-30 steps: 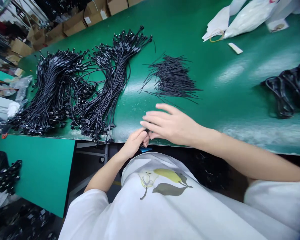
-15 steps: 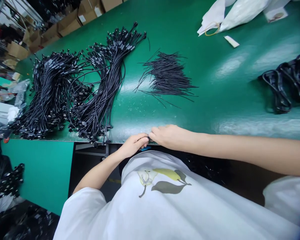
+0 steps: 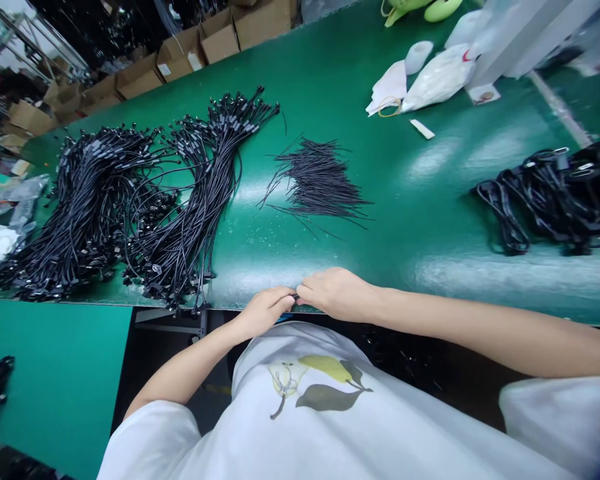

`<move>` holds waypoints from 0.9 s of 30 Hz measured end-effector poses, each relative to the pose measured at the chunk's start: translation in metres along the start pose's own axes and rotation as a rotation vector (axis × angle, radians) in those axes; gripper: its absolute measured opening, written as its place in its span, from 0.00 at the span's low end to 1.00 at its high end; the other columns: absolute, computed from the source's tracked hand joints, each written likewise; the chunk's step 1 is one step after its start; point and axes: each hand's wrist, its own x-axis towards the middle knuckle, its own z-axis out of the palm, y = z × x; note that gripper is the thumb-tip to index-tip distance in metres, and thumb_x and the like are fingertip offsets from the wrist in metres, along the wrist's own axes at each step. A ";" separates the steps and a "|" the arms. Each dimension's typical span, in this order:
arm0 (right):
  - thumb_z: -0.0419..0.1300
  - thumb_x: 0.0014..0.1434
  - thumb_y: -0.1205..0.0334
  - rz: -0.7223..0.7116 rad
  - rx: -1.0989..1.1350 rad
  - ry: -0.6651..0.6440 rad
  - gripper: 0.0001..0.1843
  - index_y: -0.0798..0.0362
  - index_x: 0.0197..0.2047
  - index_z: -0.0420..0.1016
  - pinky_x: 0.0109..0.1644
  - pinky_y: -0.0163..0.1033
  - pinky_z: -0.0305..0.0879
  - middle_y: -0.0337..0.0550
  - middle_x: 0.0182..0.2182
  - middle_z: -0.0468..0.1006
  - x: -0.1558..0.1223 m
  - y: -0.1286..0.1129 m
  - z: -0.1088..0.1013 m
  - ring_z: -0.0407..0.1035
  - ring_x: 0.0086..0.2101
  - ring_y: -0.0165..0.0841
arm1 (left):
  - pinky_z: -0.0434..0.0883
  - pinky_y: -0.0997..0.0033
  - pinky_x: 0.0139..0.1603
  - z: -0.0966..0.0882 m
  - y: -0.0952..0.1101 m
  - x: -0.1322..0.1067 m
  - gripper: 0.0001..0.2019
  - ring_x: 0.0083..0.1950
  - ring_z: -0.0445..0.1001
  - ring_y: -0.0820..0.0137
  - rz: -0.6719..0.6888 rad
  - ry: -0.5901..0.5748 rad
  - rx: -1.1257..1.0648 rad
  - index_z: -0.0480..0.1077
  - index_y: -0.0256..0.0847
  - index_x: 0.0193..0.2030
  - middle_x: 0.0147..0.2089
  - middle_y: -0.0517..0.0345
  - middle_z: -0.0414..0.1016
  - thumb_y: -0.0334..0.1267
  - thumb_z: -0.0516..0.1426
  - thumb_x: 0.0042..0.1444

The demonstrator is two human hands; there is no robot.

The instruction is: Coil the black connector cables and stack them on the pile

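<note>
My left hand (image 3: 264,309) and my right hand (image 3: 334,293) meet at the near edge of the green table (image 3: 330,87), fingers curled and pinched together on a small dark piece (image 3: 295,298) between them that is too hidden to name. Beyond my hands lies a loose pile of thin black ties (image 3: 314,181). To the left spread two big heaps of black cables with connectors (image 3: 130,193).
A bundle of thicker black cords (image 3: 555,197) lies at the right. White plastic bags (image 3: 430,77) and a small white strip (image 3: 422,129) sit at the far side. Cardboard boxes (image 3: 220,37) line the far left edge. A lower green panel (image 3: 55,380) stands at the left.
My right hand came back from over the table with fingers spread and closed up against my left hand at the table edge. The camera view tilted up a little.
</note>
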 end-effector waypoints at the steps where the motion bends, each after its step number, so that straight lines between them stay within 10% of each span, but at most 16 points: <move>1: 0.47 0.70 0.55 0.009 0.042 0.015 0.19 0.56 0.36 0.74 0.31 0.35 0.54 0.45 0.30 0.75 0.000 0.005 -0.004 0.67 0.31 0.32 | 0.62 0.69 0.37 0.002 -0.004 0.002 0.17 0.32 0.66 0.69 -0.011 0.029 -0.096 0.69 0.39 0.33 0.28 0.58 0.68 0.48 0.47 0.64; 7: 0.47 0.67 0.57 0.605 0.101 0.249 0.16 0.55 0.46 0.72 0.40 0.39 0.61 0.51 0.42 0.74 -0.005 0.063 -0.017 0.68 0.41 0.37 | 0.53 0.73 0.28 0.005 -0.019 0.016 0.20 0.23 0.54 0.76 -0.130 0.403 -0.760 0.67 0.38 0.29 0.20 0.66 0.56 0.56 0.58 0.53; 10: 0.51 0.63 0.60 0.892 0.001 0.169 0.10 0.55 0.38 0.71 0.36 0.39 0.57 0.51 0.39 0.73 -0.010 0.084 -0.006 0.67 0.37 0.38 | 0.52 0.74 0.27 0.000 -0.011 0.021 0.20 0.23 0.52 0.78 -0.097 0.468 -0.928 0.68 0.37 0.29 0.21 0.66 0.56 0.54 0.63 0.49; 14: 0.51 0.60 0.60 0.877 0.099 0.282 0.08 0.54 0.34 0.66 0.34 0.38 0.56 0.49 0.35 0.73 -0.015 0.079 0.002 0.66 0.33 0.35 | 0.53 0.75 0.26 0.000 0.002 0.023 0.20 0.23 0.52 0.79 -0.064 0.460 -1.033 0.68 0.35 0.30 0.21 0.67 0.55 0.53 0.64 0.48; 22: 0.53 0.59 0.54 0.540 1.226 0.381 0.14 0.55 0.42 0.66 0.32 0.34 0.63 0.37 0.25 0.71 0.015 0.005 0.019 0.66 0.25 0.28 | 0.53 0.75 0.26 0.013 0.009 0.024 0.27 0.23 0.51 0.78 -0.051 0.296 -1.138 0.67 0.37 0.52 0.23 0.69 0.54 0.53 0.64 0.50; 27: 0.51 0.64 0.57 0.485 0.758 0.458 0.13 0.56 0.39 0.72 0.36 0.35 0.62 0.44 0.31 0.75 0.028 -0.017 0.026 0.68 0.29 0.29 | 0.62 0.73 0.32 0.011 -0.008 0.023 0.21 0.27 0.60 0.75 0.028 0.520 -0.675 0.71 0.37 0.53 0.25 0.64 0.60 0.50 0.53 0.62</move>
